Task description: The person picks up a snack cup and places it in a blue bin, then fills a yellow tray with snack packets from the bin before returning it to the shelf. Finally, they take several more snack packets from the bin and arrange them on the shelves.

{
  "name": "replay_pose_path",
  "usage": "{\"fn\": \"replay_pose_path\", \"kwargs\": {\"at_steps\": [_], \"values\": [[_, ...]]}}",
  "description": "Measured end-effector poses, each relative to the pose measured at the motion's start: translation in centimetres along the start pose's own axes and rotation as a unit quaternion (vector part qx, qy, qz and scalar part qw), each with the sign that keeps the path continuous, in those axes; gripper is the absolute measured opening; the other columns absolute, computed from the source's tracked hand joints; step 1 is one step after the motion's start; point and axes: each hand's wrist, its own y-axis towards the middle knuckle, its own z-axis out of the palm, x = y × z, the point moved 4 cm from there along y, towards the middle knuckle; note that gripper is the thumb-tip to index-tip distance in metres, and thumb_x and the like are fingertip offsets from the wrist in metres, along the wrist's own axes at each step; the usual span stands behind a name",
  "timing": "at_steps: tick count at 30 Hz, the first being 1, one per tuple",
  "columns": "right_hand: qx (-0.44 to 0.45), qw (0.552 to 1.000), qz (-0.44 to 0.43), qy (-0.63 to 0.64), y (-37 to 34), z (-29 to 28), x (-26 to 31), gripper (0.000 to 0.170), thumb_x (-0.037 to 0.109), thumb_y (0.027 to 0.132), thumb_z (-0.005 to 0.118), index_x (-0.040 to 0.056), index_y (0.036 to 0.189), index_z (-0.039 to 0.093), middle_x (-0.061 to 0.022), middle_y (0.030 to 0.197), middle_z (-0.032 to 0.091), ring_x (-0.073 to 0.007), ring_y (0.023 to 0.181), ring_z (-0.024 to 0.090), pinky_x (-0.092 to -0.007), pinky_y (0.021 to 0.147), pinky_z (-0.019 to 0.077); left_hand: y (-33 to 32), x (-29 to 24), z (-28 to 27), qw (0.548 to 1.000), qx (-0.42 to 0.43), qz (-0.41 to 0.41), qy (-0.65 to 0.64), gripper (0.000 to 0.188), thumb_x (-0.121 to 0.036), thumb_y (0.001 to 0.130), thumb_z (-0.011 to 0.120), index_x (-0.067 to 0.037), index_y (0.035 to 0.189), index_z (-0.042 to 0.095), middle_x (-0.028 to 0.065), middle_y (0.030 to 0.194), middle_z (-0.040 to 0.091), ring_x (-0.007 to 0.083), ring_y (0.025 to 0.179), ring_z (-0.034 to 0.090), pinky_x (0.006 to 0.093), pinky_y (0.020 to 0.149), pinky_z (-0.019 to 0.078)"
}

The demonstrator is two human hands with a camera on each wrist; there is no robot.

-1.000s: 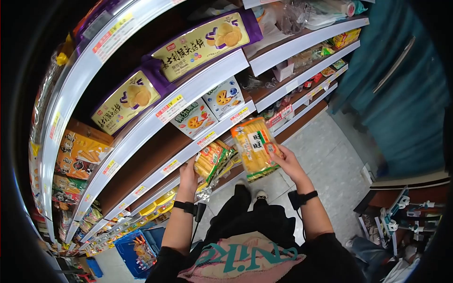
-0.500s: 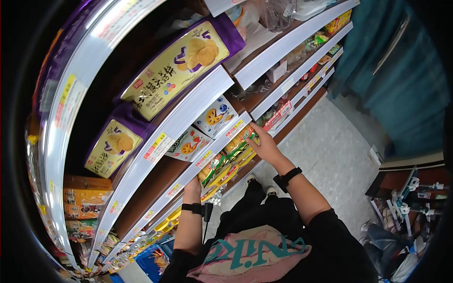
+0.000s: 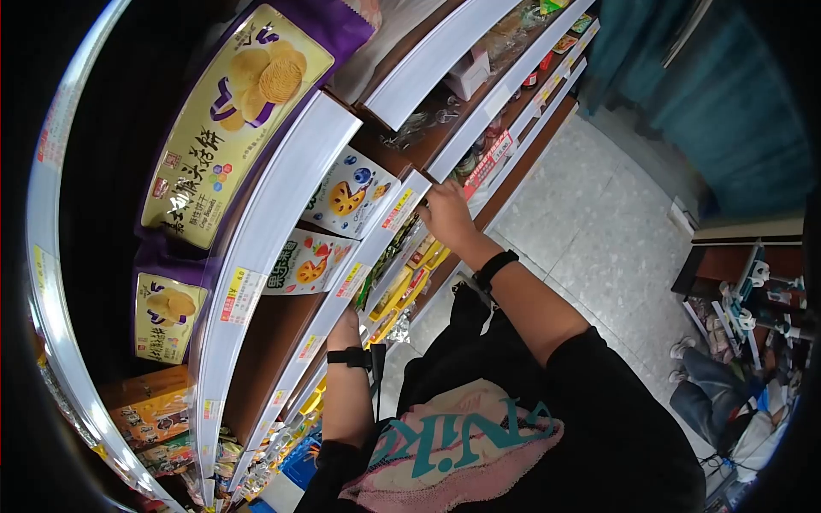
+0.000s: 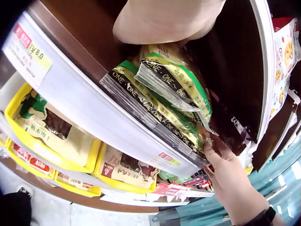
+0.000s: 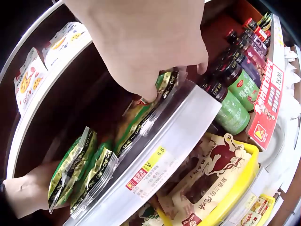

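Note:
In the left wrist view, green-and-gold snack packets (image 4: pixel 176 87) lie overlapping on a brown shelf, their clear ends towards its front edge. My left hand (image 4: pixel 171 21) touches the rear of the upper packet, its fingers hidden. My right hand (image 4: pixel 230 176) pinches a packet corner at the shelf's far end. The right wrist view shows my right hand (image 5: pixel 146 42) above, thumb against a packet (image 5: pixel 136 120); my left hand (image 5: pixel 33 188) is behind two tilted packets (image 5: pixel 77 167). From the head view, the shelf rim partly covers my left hand (image 3: pixel 345 329); my right hand (image 3: pixel 449 214) is at its corner.
White-edged shelves (image 3: pixel 286 179) rise on the left, with purple biscuit bags (image 3: pixel 248 94) and small cookie boxes (image 3: pixel 346 192) above my hands. Yellow trays (image 4: pixel 51 136) of packets hang below. Green-labelled jars (image 5: pixel 230 108) stand beyond the shelf end. Grey floor (image 3: pixel 590 222) lies to the right.
The packets that both hands held out over the aisle are now on the shelf. My right hand has moved to the shelf corner, my left under the rim; the head view has come closer to the shelves.

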Motion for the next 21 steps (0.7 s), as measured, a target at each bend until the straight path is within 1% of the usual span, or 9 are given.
{"fn": "replay_pose_path", "kwargs": {"at_steps": [2, 6, 8, 12, 14, 15, 17, 18, 21], "values": [[-0.049, 0.998, -0.039, 0.027, -0.4, -0.5, -0.2, 0.025, 0.014, 0.075, 0.069, 0.0026, 0.097, 0.063, -0.012, 0.089, 0.06, -0.0311, 0.097, 0.054, -0.0437, 0.097, 0.0378, -0.3, -0.3, -0.3, 1.0, -0.004, 0.014, 0.027, 0.036, -0.022, 0.094, 0.057, 0.003, 0.12, 0.054, 0.0156, 0.12, 0.058, 0.0258, 0.109, 0.055, 0.0379, 0.097, 0.0431], [-0.059, 0.997, -0.03, 0.046, -0.9, -0.8, -0.5, 0.026, 0.014, 0.076, 0.069, 0.0026, 0.098, 0.061, -0.0119, 0.09, 0.057, -0.0312, 0.096, 0.053, -0.0445, 0.092, 0.0397, 0.6, -1.3, 1.1, 0.996, -0.01, 0.042, 0.08, 0.036, -0.022, 0.094, 0.057, 0.004, 0.119, 0.054, 0.016, 0.119, 0.058, 0.026, 0.109, 0.055, 0.0379, 0.097, 0.043], [-0.075, 0.995, -0.027, 0.054, -0.9, -1.2, -0.3, 0.026, 0.012, 0.077, 0.068, 0.0034, 0.1, 0.06, -0.013, 0.098, 0.055, -0.0327, 0.098, 0.052, -0.0461, 0.088, 0.0405, 0.8, -1.8, 1.6, 0.993, -0.013, 0.057, 0.106, 0.036, -0.023, 0.094, 0.058, 0.004, 0.119, 0.054, 0.0162, 0.119, 0.058, 0.026, 0.109, 0.055, 0.0379, 0.097, 0.043], [-0.064, 0.995, -0.066, 0.027, -1.6, -2.4, 1.5, 0.024, 0.013, 0.079, 0.066, 0.005, 0.101, 0.06, -0.0137, 0.106, 0.052, -0.0341, 0.108, 0.049, -0.0481, 0.096, 0.0382, 1.3, -2.5, 2.2, 0.984, -0.017, 0.087, 0.154, 0.037, -0.023, 0.094, 0.058, 0.004, 0.119, 0.055, 0.0165, 0.119, 0.058, 0.0262, 0.109, 0.055, 0.0379, 0.096, 0.0429], [0.002, 0.988, -0.153, 0.0, -2.2, -1.8, 2.6, 0.023, 0.015, 0.081, 0.064, 0.0067, 0.103, 0.061, -0.0135, 0.113, 0.051, -0.0339, 0.122, 0.043, -0.051, 0.108, 0.0286, 2.6, -3.6, 4.1, 0.979, -0.018, 0.103, 0.177, 0.037, -0.023, 0.094, 0.058, 0.004, 0.119, 0.055, 0.0167, 0.119, 0.058, 0.0263, 0.109, 0.055, 0.0379, 0.096, 0.0428], [0.002, 0.988, -0.153, -0.001, -2.4, -1.6, 2.8, 0.023, 0.015, 0.081, 0.064, 0.0067, 0.103, 0.061, -0.0135, 0.113, 0.051, -0.0339, 0.122, 0.043, -0.051, 0.108, 0.0286, 2.6, -3.8, 4.3, 0.975, -0.019, 0.11, 0.19, 0.037, -0.023, 0.094, 0.058, 0.004, 0.119, 0.055, 0.0168, 0.119, 0.058, 0.0263, 0.109, 0.055, 0.0379, 0.096, 0.0428], [0.008, 0.988, -0.153, -0.025, -2.8, -1.1, 2.7, 0.024, 0.018, 0.083, 0.062, 0.0079, 0.105, 0.061, -0.0129, 0.12, 0.051, -0.032, 0.13, 0.036, -0.0518, 0.114, 0.0171, 2.6, -4.5, 4.2, 0.968, -0.019, 0.127, 0.215, 0.037, -0.023, 0.093, 0.059, 0.004, 0.118, 0.055, 0.017, 0.119, 0.058, 0.0264, 0.109, 0.055, 0.0379, 0.096, 0.0428], [0.008, 0.988, -0.153, -0.025, -2.8, -1.0, 2.6, 0.024, 0.018, 0.083, 0.062, 0.0079, 0.105, 0.061, -0.0129, 0.12, 0.051, -0.032, 0.13, 0.036, -0.0518, 0.114, 0.0171, 4.1, -5.0, 5.5, 0.964, -0.02, 0.136, 0.228, 0.037, -0.023, 0.093, 0.059, 0.004, 0.118, 0.055, 0.0171, 0.119, 0.058, 0.0264, 0.109, 0.055, 0.0379, 0.096, 0.0428], [0.018, 0.986, -0.158, -0.046, -2.6, -0.8, 2.3, 0.026, 0.019, 0.084, 0.062, 0.0086, 0.107, 0.062, -0.0125, 0.123, 0.051, -0.0314, 0.131, 0.035, -0.0519, 0.114, 0.0162, 3.3, -5.3, 6.3, 0.949, -0.021, 0.163, 0.268, 0.037, -0.023, 0.093, 0.059, 0.005, 0.118, 0.055, 0.0173, 0.119, 0.058, 0.0265, 0.108, 0.056, 0.0379, 0.096, 0.0427]]}}
